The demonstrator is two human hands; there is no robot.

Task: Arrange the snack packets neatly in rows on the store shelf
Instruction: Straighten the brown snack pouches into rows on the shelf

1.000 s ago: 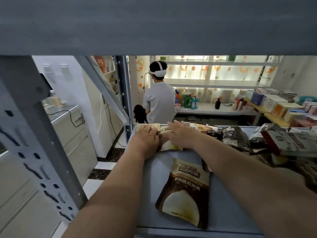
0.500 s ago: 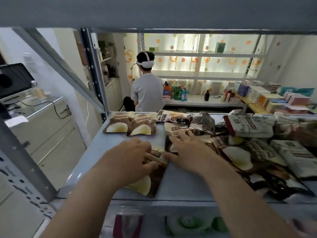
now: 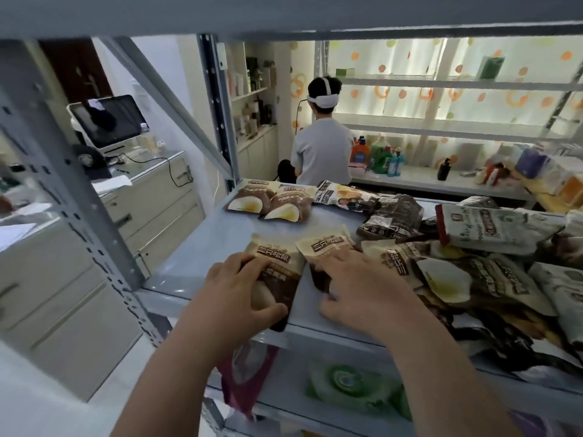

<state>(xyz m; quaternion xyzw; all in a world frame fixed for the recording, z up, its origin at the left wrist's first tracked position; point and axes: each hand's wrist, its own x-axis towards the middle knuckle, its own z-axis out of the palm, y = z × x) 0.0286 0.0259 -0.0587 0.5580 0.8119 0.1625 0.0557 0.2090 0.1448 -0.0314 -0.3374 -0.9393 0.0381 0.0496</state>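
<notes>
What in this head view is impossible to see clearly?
Head view:
1. Left snack packet: lower part under left hand; grip unclear.
2. Right snack packet: lower part under right hand.
3. Lower-shelf goods: blurred, partly behind forearms.
4. Packet pile: cut off by right edge.

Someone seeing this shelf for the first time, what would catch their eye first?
The left hand rests on one brown packet, the right hand on another, near the shelf's front edge. A jumbled heap of packets crowds the right side; beyond, a person in a white headset faces away.
</notes>
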